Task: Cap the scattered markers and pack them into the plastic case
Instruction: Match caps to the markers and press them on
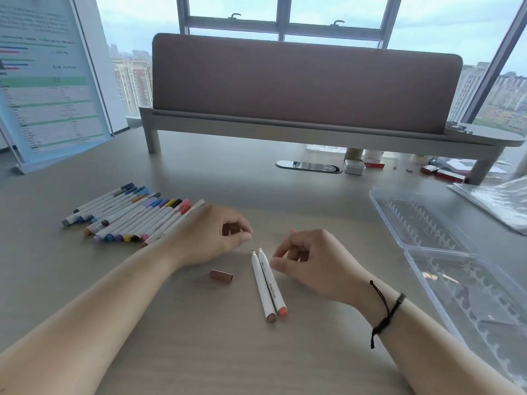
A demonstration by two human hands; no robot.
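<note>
Forearms stretch in from the bottom edge onto a pale wooden desk [199, 352], the right wrist ringed by a black cord bracelet [383, 315]. Fingers of the left hand [211, 238] are curled inward, thumb tip near the forefinger; whether anything is pinched between them cannot be told. Fingers of the right hand [308, 263] are also curled, with a speck of red [292, 231] showing just beyond the knuckles, and what they hold, if anything, is hidden. Between the two hands lie two uncapped white markers [266, 283] side by side and touching, tips pointing away from the camera, one with a brown end and one with an orange end. A loose brown cap [221, 276] rests on the desk just left of them, below the left hand. Behind the left wrist sits a row of capped markers [128, 215] in many colours, packed close together. To the right, well apart from the markers, the clear plastic case [445, 252] lies open with its ridged slots bare. A padded divider [305, 81] on a raised shelf backs the desk before the windows.
</note>
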